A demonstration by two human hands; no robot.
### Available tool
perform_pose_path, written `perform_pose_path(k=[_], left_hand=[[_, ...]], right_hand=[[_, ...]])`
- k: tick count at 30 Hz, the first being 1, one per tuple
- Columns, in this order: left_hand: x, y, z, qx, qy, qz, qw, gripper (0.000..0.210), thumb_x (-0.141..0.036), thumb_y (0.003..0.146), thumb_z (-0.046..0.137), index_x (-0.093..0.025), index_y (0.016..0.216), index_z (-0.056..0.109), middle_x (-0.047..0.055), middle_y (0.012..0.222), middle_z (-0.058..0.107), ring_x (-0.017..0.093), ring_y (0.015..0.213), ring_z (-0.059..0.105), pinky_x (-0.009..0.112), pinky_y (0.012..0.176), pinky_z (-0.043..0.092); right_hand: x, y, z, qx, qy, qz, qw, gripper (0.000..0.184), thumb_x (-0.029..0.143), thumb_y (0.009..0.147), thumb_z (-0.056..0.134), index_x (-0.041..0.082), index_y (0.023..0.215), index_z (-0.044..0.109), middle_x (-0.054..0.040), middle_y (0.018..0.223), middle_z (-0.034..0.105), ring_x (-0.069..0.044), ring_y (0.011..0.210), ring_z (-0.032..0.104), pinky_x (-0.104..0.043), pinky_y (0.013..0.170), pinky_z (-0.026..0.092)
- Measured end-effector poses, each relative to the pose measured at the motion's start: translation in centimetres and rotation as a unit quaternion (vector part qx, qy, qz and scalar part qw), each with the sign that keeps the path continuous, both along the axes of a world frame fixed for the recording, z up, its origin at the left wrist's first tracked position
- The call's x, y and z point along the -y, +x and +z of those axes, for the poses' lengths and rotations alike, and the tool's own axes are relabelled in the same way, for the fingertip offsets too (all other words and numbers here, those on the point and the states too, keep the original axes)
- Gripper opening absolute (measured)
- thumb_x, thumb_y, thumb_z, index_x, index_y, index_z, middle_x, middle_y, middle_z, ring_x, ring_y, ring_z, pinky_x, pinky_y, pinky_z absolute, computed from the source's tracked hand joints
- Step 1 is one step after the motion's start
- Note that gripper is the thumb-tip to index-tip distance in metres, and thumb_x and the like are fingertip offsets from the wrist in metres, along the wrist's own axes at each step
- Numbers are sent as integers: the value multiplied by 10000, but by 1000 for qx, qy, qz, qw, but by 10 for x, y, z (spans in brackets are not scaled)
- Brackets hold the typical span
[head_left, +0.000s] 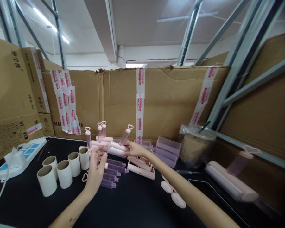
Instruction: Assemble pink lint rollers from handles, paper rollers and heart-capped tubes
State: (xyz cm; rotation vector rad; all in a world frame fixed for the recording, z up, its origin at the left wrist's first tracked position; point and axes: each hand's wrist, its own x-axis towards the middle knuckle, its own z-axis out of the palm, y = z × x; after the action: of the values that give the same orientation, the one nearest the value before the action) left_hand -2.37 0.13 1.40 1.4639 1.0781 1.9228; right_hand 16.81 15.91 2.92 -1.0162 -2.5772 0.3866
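Note:
My right hand (136, 149) reaches across with its thumb and fingers closed on the end of a pink roller (117, 146). A translucent handle (125, 136) topped by a heart-shaped loop stands tilted on that roller. To its left is my left hand (97, 166), fingers curled and pinched near a clear piece whose shape is mostly hidden. Below and beside it lie several translucent purple handles (109, 183), and a heart-shaped loop (85, 177) shows left of the wrist. Behind, other pink rollers (99, 144) lie together with upright heart-topped handles (88, 139).
Several white cardboard tubes (47, 183) stand at left, near a power strip (23, 156). Open pink half-shells (141, 171), purple trays (167, 148), pink discs (178, 200) and a bagged drink cup (194, 148) are at right. Another roller (232, 182) lies far right; a cardboard wall (118, 104) closes the back.

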Motion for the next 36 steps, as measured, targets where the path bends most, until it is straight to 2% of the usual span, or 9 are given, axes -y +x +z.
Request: perform_pose_path(k=[5, 8, 14, 19, 21, 24, 26, 30, 36], left_hand=[[-2, 2, -3, -7, 2, -7, 1000, 324, -371, 841, 524, -217, 1118, 457, 78, 1079, 537, 196, 949, 547, 343, 830, 448], [-2, 2, -4, -19, -2, -6, 1000, 318, -371, 839, 528, -211, 1107, 468, 79, 1080, 541, 196, 944, 550, 342, 825, 446], [-6, 2, -11, -52, -18, -16, 998, 310, -345, 855, 495, -209, 1128, 440, 86, 1092, 534, 188, 935, 542, 325, 795, 443], [-6, -2, -5, -175, -47, -36, 983, 245, -319, 867, 421, -202, 1083, 426, 65, 994, 533, 169, 824, 546, 309, 734, 444], [0, -7, 1, -268, -70, -68, 958, 194, -316, 808, 509, -211, 971, 500, 17, 849, 546, 175, 761, 545, 314, 727, 428], [11, -17, 6, -519, -135, -106, 837, 310, -360, 632, 685, -227, 879, 554, -20, 744, 547, 218, 751, 548, 326, 707, 410], [16, -20, 5, -606, -149, -97, 775, 359, -341, 553, 737, -222, 845, 566, 5, 825, 574, 258, 820, 554, 341, 722, 411], [19, -18, -1, -657, -138, -71, 738, 358, -228, 554, 722, -210, 874, 563, 61, 992, 571, 295, 938, 544, 405, 831, 397], [17, -14, -3, -690, -110, -54, 713, 248, -166, 642, 595, -172, 881, 529, 88, 941, 577, 279, 899, 556, 423, 855, 395]], right_hand=[[-2, -1, 2, 83, 33, -17, 996, 297, 312, 858, 565, 170, 1119, 562, -75, 1128, 595, -211, 958, 593, -414, 827, 483], [-4, -7, 0, 118, 53, -27, 991, 250, 297, 891, 517, 184, 1109, 560, -69, 1143, 577, -199, 956, 588, -398, 812, 494], [-4, -22, -2, 124, 95, -60, 986, 309, 306, 876, 536, 172, 1155, 530, -82, 1215, 530, -236, 1049, 540, -463, 876, 444], [15, -14, 8, 86, 106, -83, 987, 487, 364, 769, 644, 187, 1203, 510, -129, 1161, 525, -297, 1090, 481, -462, 884, 386], [31, -3, 13, 66, 112, -83, 988, 345, 330, 826, 567, 204, 1147, 557, -115, 1105, 548, -268, 1054, 503, -424, 879, 380], [65, 19, 18, 53, 120, -72, 989, 210, 298, 885, 455, 238, 948, 646, -67, 990, 596, -227, 972, 543, -387, 856, 378], [89, 32, 15, 55, 128, -68, 988, 182, 297, 867, 478, 254, 876, 656, -55, 962, 610, -239, 976, 542, -398, 852, 371], [122, 48, -5, 78, 151, -96, 981, 148, 208, 769, 573, 235, 893, 648, -102, 989, 616, -305, 988, 529, -441, 817, 379], [124, 50, -28, 92, 151, -132, 975, 181, 151, 733, 565, 165, 908, 609, -160, 1029, 619, -327, 958, 545, -456, 802, 393]])
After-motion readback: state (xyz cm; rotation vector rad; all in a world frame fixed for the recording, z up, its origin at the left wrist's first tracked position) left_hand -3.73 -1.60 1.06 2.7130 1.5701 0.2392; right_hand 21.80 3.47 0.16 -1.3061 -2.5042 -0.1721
